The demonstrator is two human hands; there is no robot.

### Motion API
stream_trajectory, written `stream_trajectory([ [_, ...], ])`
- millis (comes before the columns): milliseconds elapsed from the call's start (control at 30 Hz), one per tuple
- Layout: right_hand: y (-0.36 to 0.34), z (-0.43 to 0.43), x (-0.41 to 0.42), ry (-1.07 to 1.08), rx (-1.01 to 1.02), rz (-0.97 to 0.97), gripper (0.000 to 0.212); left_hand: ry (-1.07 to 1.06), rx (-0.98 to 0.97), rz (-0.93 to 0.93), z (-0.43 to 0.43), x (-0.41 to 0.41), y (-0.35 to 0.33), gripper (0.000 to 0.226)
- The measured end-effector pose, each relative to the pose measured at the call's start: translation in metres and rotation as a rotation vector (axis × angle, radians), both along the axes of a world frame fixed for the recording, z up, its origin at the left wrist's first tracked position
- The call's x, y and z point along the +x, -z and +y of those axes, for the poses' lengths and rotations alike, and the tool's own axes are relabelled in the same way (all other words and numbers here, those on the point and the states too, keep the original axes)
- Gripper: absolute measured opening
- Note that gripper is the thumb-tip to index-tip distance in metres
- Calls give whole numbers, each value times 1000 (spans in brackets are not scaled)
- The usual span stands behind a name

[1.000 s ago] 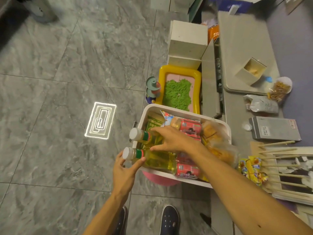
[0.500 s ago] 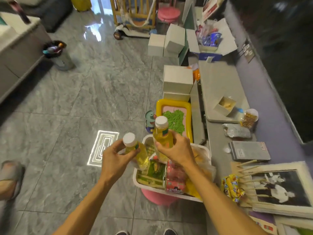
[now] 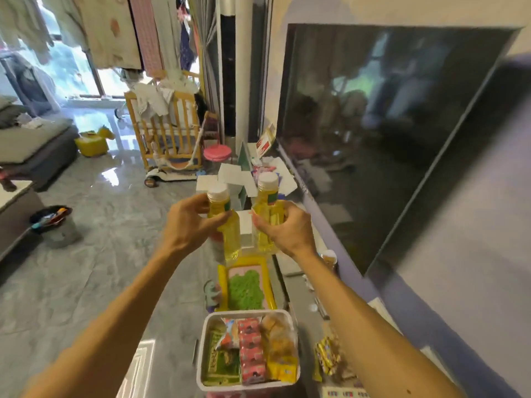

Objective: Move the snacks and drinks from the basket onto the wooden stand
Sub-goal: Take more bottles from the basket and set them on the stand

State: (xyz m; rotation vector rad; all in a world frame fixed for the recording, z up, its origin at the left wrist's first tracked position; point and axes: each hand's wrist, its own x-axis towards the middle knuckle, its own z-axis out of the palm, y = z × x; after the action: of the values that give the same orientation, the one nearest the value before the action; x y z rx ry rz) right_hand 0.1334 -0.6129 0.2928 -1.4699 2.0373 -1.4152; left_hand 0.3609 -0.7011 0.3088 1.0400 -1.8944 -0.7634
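My left hand [image 3: 188,222] grips a yellow drink bottle with a white cap [image 3: 225,222], held upright in the air. My right hand [image 3: 287,228] grips a second yellow bottle with a white cap [image 3: 267,214] beside it, also upright. Both bottles are raised well above the white basket [image 3: 201,354] at the bottom centre. Inside the basket lie a green packet [image 3: 221,360], red cans [image 3: 251,351] in a row and orange-yellow snack bags [image 3: 280,346]. The wooden stand is not in view.
A yellow tray with green sand [image 3: 247,285] lies just beyond the basket. Yellow snack packets [image 3: 327,354] rest on the low grey shelf to the right. A large dark TV screen [image 3: 388,133] fills the right wall. White boxes [image 3: 232,176], a wooden crib [image 3: 166,133] and a bin [image 3: 56,225] stand on the floor.
Both hands have lifted the two yellow bottles out of the basket and raised them. The view has tilted up from the floor to the room and the TV.
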Motion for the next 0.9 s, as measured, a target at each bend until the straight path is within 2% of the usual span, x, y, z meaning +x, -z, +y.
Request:
stream_trajectory([
  [200, -69, 65, -15, 223, -75, 47, 37, 292, -82, 22, 16, -49, -71, 40],
  [400, -95, 163, -11, 535, -173, 17, 42, 557, -144, 22, 70, -95, -102, 27],
  [467, -96, 207, -8, 653, -189, 29, 41, 640, -149, -15, 98, -111, -108, 29],
  [633, -88, 339, 7, 956, -147, 61, 41, 878, -149, -24, 200, -151, -109, 36],
  [800, -80, 490, 33, 1247, -122, 75, 42, 1167, -36, 18, 344, -175, -104, 21],
  [900, -77, 582, 56, 1377, -121, 64, 44, 1315, 12, 8, 434, -183, -98, 21],
])
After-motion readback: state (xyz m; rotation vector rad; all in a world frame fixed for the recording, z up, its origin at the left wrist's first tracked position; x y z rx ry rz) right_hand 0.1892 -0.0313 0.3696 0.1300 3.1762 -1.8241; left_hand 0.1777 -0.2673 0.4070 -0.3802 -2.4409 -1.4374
